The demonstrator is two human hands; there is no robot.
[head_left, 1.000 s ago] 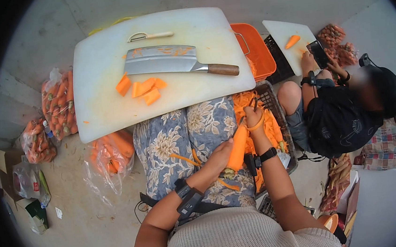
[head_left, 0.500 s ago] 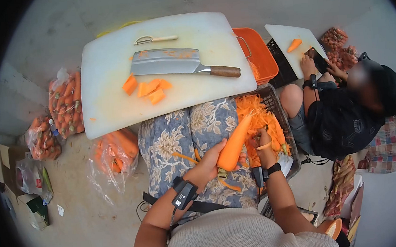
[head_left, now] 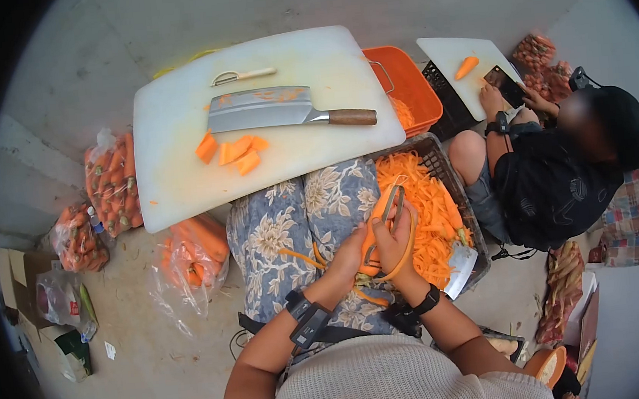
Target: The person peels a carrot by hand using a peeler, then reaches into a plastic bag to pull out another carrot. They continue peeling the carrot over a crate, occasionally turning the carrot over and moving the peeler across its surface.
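Note:
Over my lap, my left hand (head_left: 346,258) is closed around the thick lower end of a large carrot (head_left: 376,211), which slants away from me. My right hand (head_left: 396,243) grips a metal peeler (head_left: 398,199) and presses it along the carrot's side, with the blade end low near my left hand. A strip of carrot peel (head_left: 408,256) hangs across the right hand. Just right of the hands, a dark plastic crate (head_left: 480,254) is heaped with carrot shavings (head_left: 428,220), and a broad knife blade (head_left: 461,267) rests at its near corner.
A white cutting board (head_left: 182,192) ahead carries a cleaver (head_left: 262,112), cut carrot chunks (head_left: 238,155) and a white-handled peeler (head_left: 248,75). An orange tub (head_left: 424,91) stands behind the crate. Bagged carrots (head_left: 111,183) lie left. At right, a person (head_left: 560,171) sits holding a phone (head_left: 506,86).
My right hand has come up out of the shavings with the peeler and now sets it against the carrot. The left hand keeps its hold on the carrot.

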